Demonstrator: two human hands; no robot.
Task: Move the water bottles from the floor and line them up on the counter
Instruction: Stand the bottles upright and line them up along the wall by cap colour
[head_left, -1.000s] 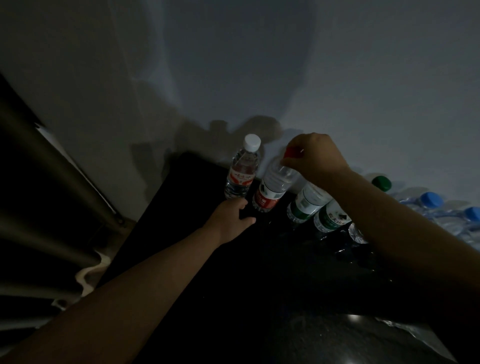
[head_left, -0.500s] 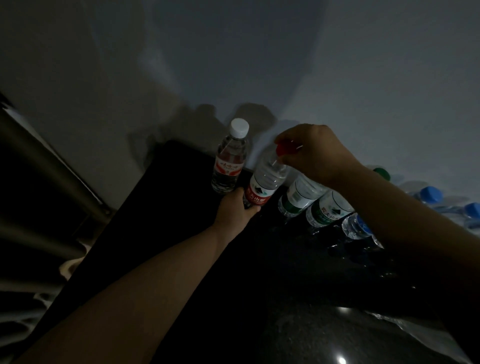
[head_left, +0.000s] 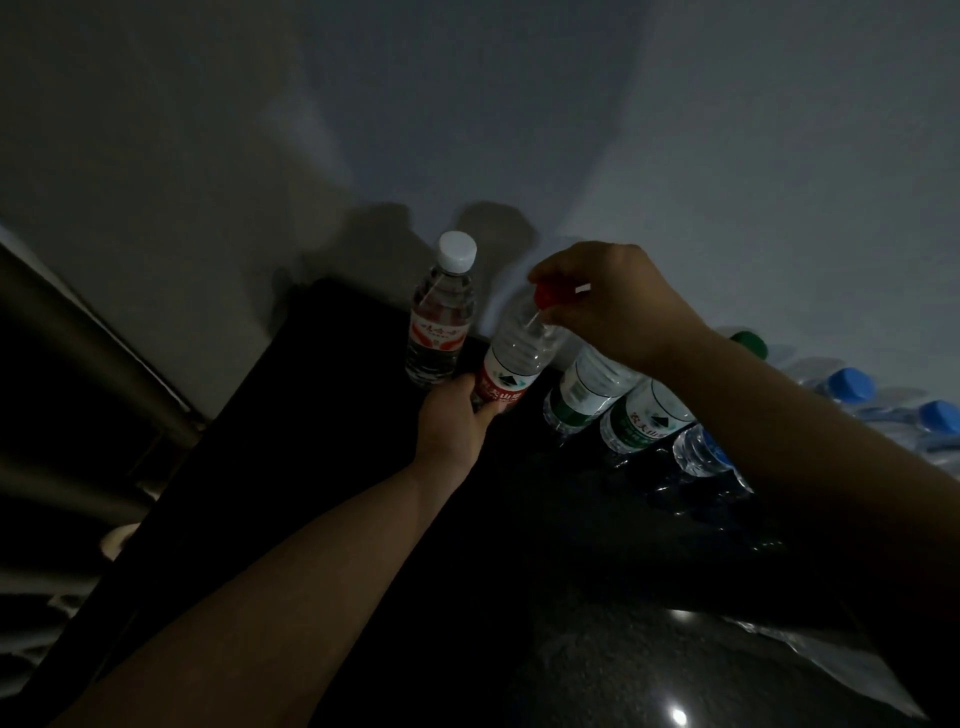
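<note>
Wall (head_left: 675, 130): pale and bare. It stands behind the tabletop, and the row of bottles runs along its foot.
Tabletop (head_left: 337, 415): dark and glossy, in weak light. All the bottles that you can see stand on it, at the far edge.
Row so far: at the left end stands the white-cap bottle (head_left: 441, 317). To the right come two green-label bottles (head_left: 587, 384), close beside each other. After them come the blue-cap bottles (head_left: 849, 384), partly hidden behind your right arm.
Red-label bottle (head_left: 514, 358): it is in the gap between the white-cap bottle and the green-label bottles, near both. Its base is hidden by your hand, so I cannot tell if it rests fully on the tabletop.
Left hand (head_left: 452, 421): your fingers are curled round the lower part of the red-label bottle.
Right hand (head_left: 613, 301): your fingertips pinch the same bottle at the top.
Red cap (head_left: 545, 296): only a part shows under your right fingers.
Progress, as I judge: most of the row is made, and this bottle is being put in its place.
Left to do: let go with both hands once it stands straight in line. The floor is not in view, so I cannot say how many bottles wait there.
</note>
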